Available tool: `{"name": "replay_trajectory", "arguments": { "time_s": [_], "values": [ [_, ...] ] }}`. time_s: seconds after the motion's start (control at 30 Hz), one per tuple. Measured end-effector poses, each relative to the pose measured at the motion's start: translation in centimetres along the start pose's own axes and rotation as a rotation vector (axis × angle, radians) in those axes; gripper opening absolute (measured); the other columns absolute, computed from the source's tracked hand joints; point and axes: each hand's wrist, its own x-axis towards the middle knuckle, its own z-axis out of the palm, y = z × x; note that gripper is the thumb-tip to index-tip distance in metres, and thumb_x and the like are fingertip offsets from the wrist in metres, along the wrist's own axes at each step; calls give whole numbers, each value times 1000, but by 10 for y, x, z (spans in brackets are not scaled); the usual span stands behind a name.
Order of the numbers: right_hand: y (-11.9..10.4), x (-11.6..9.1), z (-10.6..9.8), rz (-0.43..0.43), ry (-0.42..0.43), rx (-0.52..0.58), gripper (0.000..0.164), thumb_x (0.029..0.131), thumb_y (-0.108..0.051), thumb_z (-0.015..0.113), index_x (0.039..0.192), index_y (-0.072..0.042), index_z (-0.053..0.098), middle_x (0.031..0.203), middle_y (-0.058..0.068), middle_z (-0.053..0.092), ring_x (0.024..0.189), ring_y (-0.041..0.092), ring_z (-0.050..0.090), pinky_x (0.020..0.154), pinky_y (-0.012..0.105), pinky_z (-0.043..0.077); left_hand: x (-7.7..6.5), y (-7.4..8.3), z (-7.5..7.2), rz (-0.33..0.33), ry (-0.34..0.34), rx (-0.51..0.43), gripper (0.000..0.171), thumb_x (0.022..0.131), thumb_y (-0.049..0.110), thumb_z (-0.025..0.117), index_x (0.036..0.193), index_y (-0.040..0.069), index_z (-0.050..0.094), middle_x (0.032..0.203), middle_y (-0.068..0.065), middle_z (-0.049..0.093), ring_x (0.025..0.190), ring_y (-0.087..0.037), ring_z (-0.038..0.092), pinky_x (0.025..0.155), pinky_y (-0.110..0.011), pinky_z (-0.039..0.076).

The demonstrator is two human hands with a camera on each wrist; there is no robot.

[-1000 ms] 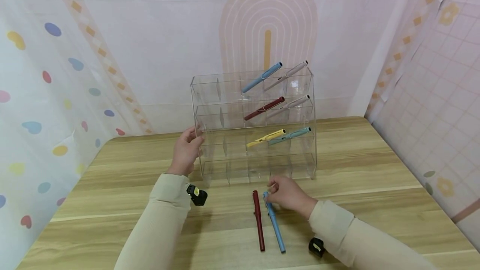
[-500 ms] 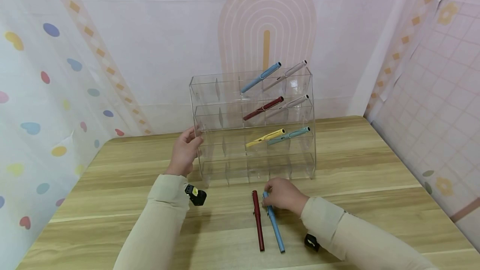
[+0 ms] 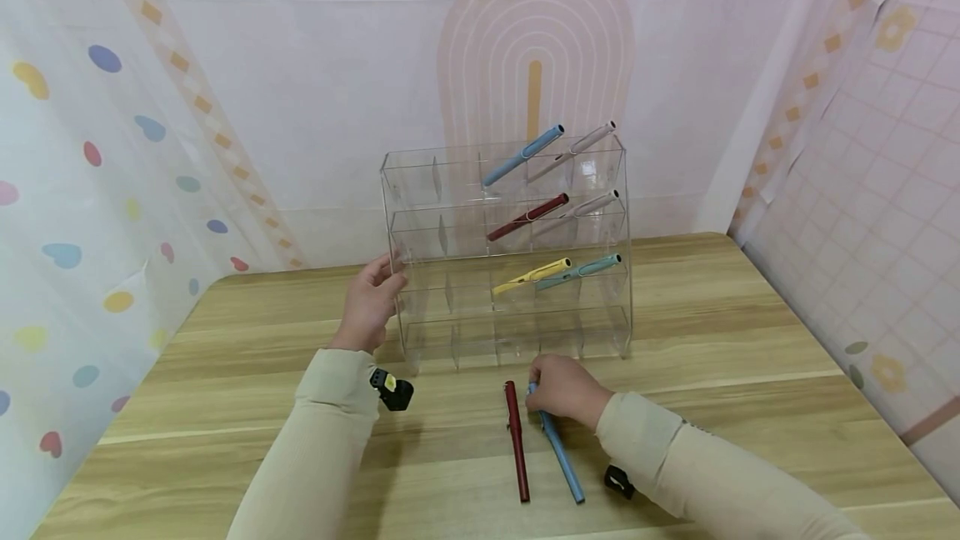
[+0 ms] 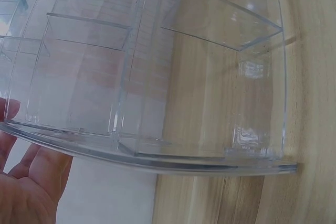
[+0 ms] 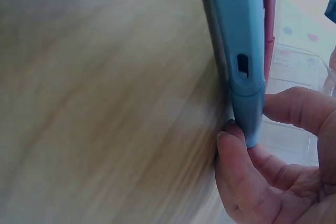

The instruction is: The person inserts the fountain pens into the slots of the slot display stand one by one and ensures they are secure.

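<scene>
A clear acrylic pen rack (image 3: 517,319) with tiered compartments stands on the table. My left hand (image 3: 370,300) holds its left side panel; in the left wrist view fingers (image 4: 44,169) show on both sides of that panel's edge. In front of the rack, my right hand (image 3: 567,387) pinches the far end of a light blue pen (image 3: 562,461) between thumb and fingers. The right wrist view has the blue pen (image 5: 239,30) close up, its tip end between the fingertips. A dark red pen (image 3: 517,444) lies just left of it on the wood.
Upper tiers of the rack hold slanted pens: a blue pen (image 3: 522,157), a dark red pen (image 3: 528,217), a yellow pen (image 3: 532,275), a teal pen (image 3: 579,272) and two pale ones. A patterned cloth (image 3: 337,107) hangs behind the wooden table (image 3: 712,340).
My right hand has shifted slightly left and closed on the blue pen. The pen's near end has swung a little to the right. My left hand stays on the rack.
</scene>
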Motion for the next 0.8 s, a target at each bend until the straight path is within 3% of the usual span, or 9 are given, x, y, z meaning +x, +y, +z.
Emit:
{"name": "replay_trajectory", "arguments": {
  "time_s": [0.27, 0.53, 0.8],
  "values": [
    [5, 3, -6, 70, -6, 133, 10, 75, 0, 64, 82, -5, 59, 65, 2, 56, 45, 10, 41, 43, 22, 36, 1, -1, 0, -2, 7, -1, 50, 99, 9, 44, 148, 10, 38, 144, -15, 44, 123, -25, 43, 89, -37, 45],
    [7, 3, -19, 62, 24, 242, 13, 76, 0, 61, 89, -1, 61, 66, 4, 57, 45, 12, 47, 45, 25, 45, 0, 0, 0, -1, 7, 9, 50, 99, 9, 45, 149, 12, 38, 146, -13, 43, 123, -25, 43, 72, -23, 44],
    [5, -4, -31, 103, 59, 360, 19, 81, -3, 61, 100, 2, 61, 85, 9, 59, 65, 17, 56, 59, 34, 53, 0, 0, 0, -1, 6, 16, 51, 99, 9, 44, 149, 13, 38, 146, -15, 42, 125, -26, 43, 73, -23, 44]
  ]
}}
